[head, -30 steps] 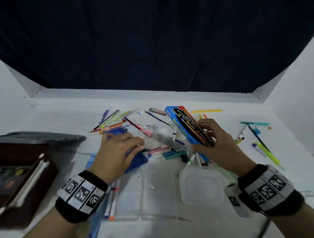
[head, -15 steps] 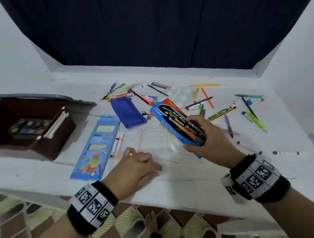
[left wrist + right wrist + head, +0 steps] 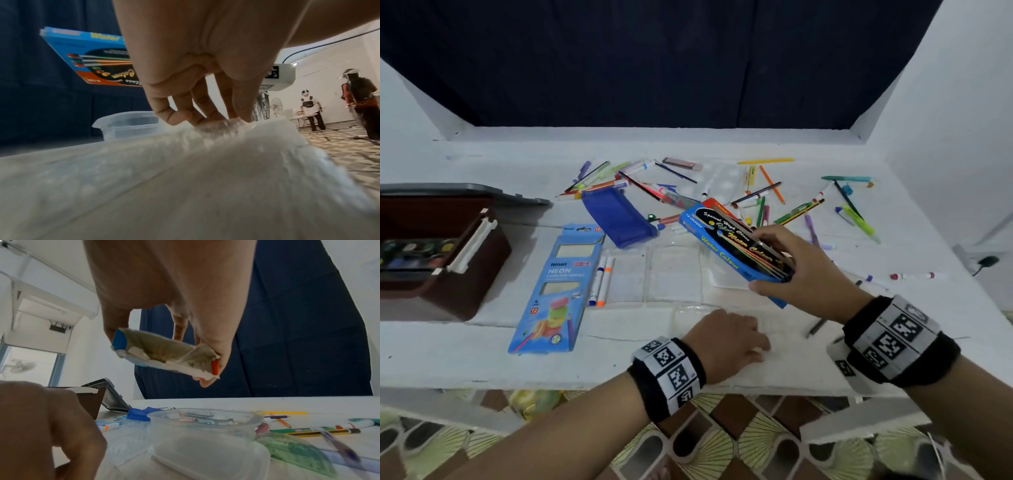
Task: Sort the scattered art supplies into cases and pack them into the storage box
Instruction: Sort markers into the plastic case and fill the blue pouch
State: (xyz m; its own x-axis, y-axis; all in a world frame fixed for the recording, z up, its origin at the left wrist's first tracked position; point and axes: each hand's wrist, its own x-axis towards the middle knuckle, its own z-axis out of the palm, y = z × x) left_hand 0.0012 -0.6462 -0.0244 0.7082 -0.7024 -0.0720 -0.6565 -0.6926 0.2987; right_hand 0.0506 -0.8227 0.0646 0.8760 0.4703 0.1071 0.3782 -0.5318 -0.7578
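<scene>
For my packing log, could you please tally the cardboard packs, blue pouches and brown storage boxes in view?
Cardboard packs: 2, water colour pack and neon pack
Blue pouch: 1
Brown storage box: 1
Total: 4

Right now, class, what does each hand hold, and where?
Right hand grips the water colour box at its near open end. Left hand holds nothing, fingertips on the table.

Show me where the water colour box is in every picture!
Head: water colour box right of centre, held by the right hand.
Left wrist: upper left, behind the left hand.
Right wrist: centre, open end showing.
Shared landmark: the clear plastic tub.
</scene>
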